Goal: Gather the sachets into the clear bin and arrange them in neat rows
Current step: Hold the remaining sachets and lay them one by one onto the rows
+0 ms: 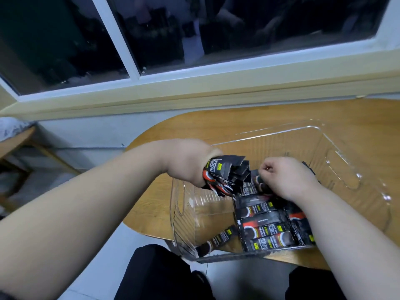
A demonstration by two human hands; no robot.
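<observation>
1. Support. The table (216,131) carries the clear bin (324,148). The bin's near-left corner appears to project past the table edge, so downward pressure there is best avoided.

2. Container. The bin is open-topped. Its far half and left third show bare floor, which is the room left for further rows. The walls are transparent and hard to read, so judge clearance by the rim highlights.

3. Laid rows (266,226). The black sachets lie flat and side by side in the bin's near-right part, long edges touching.

4. Left hand (190,163). It hangs over the bin's left-centre. The fingers are clamped round a bundle of sachets (227,176), whose ends fan out toward the bin's centre.

5. Right hand (287,178). It rests inside the bin, on the far end of the laid rows. The fingers are curled, and it cannot be told whether they pinch a sachet.

6. Stray sachet (216,239). It lies askew at the bin's near-left corner, apparently inside the bin.

Step in hand (judgement): gathering looks almost complete, and arranging is under way, fed from the bundle.

Next move (judgement): draw one sachet from the bundle and lay it parallel against the last row. Keep the wrist below the bundle's fanned ends. Straighten the stray sachet last.
</observation>
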